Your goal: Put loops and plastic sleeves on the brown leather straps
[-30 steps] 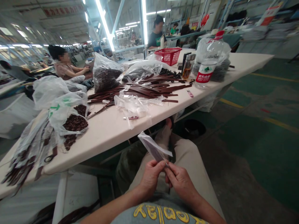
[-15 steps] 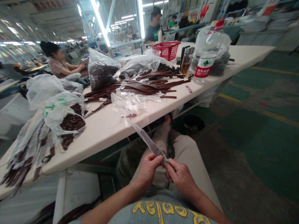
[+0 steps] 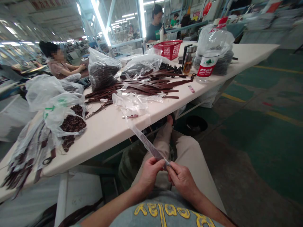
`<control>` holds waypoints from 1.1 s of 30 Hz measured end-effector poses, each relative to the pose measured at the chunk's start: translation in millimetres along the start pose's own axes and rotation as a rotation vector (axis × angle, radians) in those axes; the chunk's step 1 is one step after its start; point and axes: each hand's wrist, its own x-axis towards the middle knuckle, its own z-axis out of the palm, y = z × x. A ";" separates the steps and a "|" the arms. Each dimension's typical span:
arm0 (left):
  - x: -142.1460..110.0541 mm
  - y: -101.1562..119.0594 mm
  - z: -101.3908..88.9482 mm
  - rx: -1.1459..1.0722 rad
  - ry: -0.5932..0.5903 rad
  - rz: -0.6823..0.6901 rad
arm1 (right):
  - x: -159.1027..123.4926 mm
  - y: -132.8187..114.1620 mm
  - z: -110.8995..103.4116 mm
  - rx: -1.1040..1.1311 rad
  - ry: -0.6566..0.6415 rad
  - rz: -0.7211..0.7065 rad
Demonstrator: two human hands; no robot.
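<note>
Over my lap, my left hand (image 3: 151, 172) pinches a narrow clear plastic sleeve (image 3: 144, 139) with a dark brown strap (image 3: 156, 154) partly inside it. Right beside it, my right hand (image 3: 181, 177) is closed on the lower end of the strap, thumb against fingers. The sleeve slants up from my hands and its far end lies on the table edge. Close to that end are small thread snips (image 3: 130, 116) and a pile of clear plastic sleeves (image 3: 131, 102). What my right fingertips cover is hidden.
Brown straps (image 3: 142, 86) are heaped mid-table (image 3: 101, 132). Sleeved straps (image 3: 28, 154) and a bag of small brown pieces (image 3: 73, 123) lie left. Farther back stand a red basket (image 3: 171, 49), a glass bottle (image 3: 188, 61) and a large plastic bottle (image 3: 208, 64). Co-workers sit beyond.
The sleeve sags slightly lower and the strap inside appears a little nearer my hands. Both hands keep their grip in nearly the same place.
</note>
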 end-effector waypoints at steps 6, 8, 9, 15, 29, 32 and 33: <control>16.5 36.6 2.1 -0.122 0.139 0.103 | 0.0 4.1 -3.7 0.038 0.005 0.046; 15.7 33.5 2.5 -0.113 0.120 0.071 | 0.8 3.3 -2.8 0.051 0.009 0.051; 13.6 28.5 2.6 -0.099 0.103 0.056 | 1.1 2.7 -2.2 0.056 0.013 0.052; 2.6 3.7 2.4 0.002 0.016 -0.011 | 1.1 3.5 -0.8 0.046 -0.001 0.029; 10.7 13.8 -10.8 0.019 0.143 0.093 | -0.4 14.4 1.5 0.090 0.010 0.095; 11.0 13.2 -10.0 0.076 0.130 0.117 | -2.5 15.0 -2.5 0.128 -0.036 0.121; 12.1 14.9 -9.6 0.069 0.132 0.122 | -2.8 14.1 -4.4 0.147 -0.057 0.121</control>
